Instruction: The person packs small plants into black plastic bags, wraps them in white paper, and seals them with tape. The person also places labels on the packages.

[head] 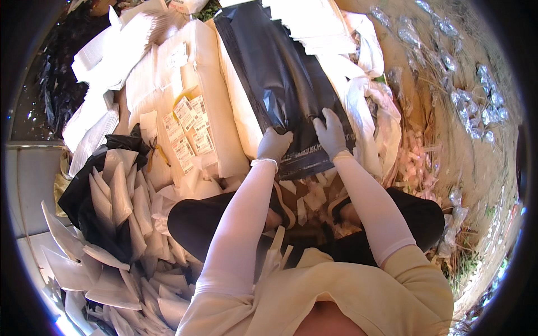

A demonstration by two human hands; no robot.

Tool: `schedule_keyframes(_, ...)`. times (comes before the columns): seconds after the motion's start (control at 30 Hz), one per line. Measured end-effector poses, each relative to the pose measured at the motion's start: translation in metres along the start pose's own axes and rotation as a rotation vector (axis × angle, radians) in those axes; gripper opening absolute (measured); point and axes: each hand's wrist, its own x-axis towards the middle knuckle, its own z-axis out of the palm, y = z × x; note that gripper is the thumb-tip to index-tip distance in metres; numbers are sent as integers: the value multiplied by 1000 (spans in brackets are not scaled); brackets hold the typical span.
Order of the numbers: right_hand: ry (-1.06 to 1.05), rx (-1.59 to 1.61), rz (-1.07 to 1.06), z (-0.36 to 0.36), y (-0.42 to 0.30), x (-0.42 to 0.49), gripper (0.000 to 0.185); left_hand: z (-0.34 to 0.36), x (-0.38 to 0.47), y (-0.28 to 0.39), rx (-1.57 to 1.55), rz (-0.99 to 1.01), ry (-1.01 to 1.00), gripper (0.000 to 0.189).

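A large black plastic bag [281,71] lies lengthwise before me, over white foam or paper sheets. My left hand [274,145], in a pale glove, grips the bag's left side near its lower end, where the film bunches up. On the right side, my right hand [330,131], gloved too, has its thumb and fingers on the film; whether they pinch it is hard to tell. Left of the bag stands a thick block of white sheets [214,96], with printed labels [189,126] bearing writing and codes on the pile beside it.
Yellow-handled snips [161,155] lie left of the labels. Many flat white packets [122,197] are heaped at the lower left, some in a black bag [84,189]. A stack of white sheets [311,21] sits at the top. White plastic bags [374,113] and crumpled clear wrap [466,111] lie rightward.
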Motion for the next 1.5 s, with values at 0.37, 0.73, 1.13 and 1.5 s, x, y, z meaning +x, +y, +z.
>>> schedule_keyframes(0.37,-403,1002,591,15,-52,16,34,-45,-35,8,-481,64,-303,66)
schedule_keyframes(0.73,-440,216,329,-55,-10,-96,47,-225,-78,-54,208,414,-373,53)
schedule_keyframes(1.13,-189,259,-17,-83,-114,-25,42,-213,132,-231,-621,-245,414,50)
schedule_keyframes(1.5,-587,693,20,-19,-234,-27,45,-252,-19,-135,-838,228,46,13)
